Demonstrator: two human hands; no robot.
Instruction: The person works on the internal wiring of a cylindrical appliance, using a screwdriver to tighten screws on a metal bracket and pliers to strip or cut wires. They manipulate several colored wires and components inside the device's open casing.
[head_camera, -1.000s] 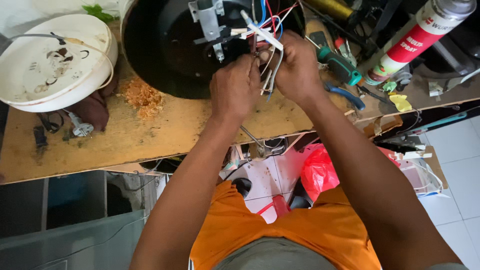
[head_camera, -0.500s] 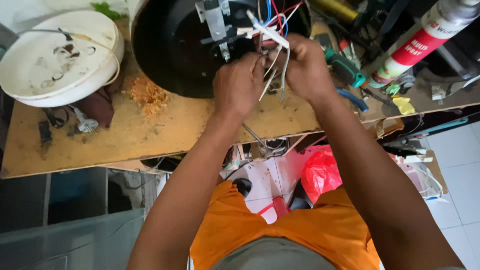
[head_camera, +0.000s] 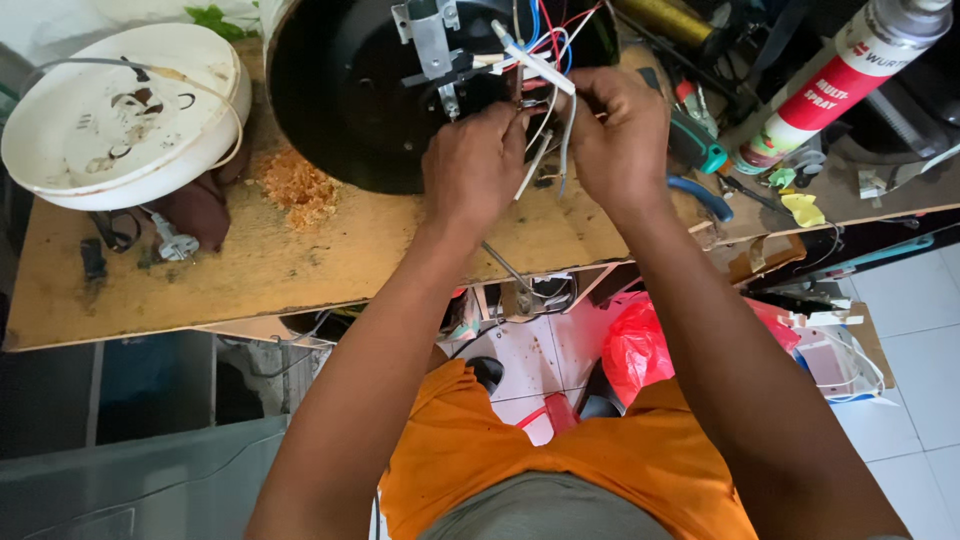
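Left hand (head_camera: 478, 165): closed, fingertips pinching the white wires (head_camera: 545, 140) where they hang at the open underside of the black appliance base (head_camera: 340, 95).
Right hand (head_camera: 622, 135): closed, thumb and fingers pinching the same bundle of white wires from the other side, just beside the left hand; the two hands almost touch.
White wires: run from between the fingers up to a white connector strip (head_camera: 535, 62), with red and blue wires (head_camera: 545, 25) above it; the loose lower ends hang down between the hands.
Black appliance base: round, lying on its side on the wooden bench (head_camera: 300, 260), its open bottom facing the person; a grey metal bracket (head_camera: 432, 40) is fixed at its middle.
Left of the base: a small heap of orange crumbs (head_camera: 295, 185) on the bench, then a white round lid (head_camera: 115, 115) with a thin cable looped over it.
Right of the hands: a green-handled tool (head_camera: 700, 150), blue-handled pliers (head_camera: 700, 195) and a white and red spray can (head_camera: 850, 70) lying tilted.
Below the bench edge: a red plastic bag (head_camera: 635, 350) on the tiled floor; the person's orange shirt (head_camera: 480, 460) is nearest the camera.
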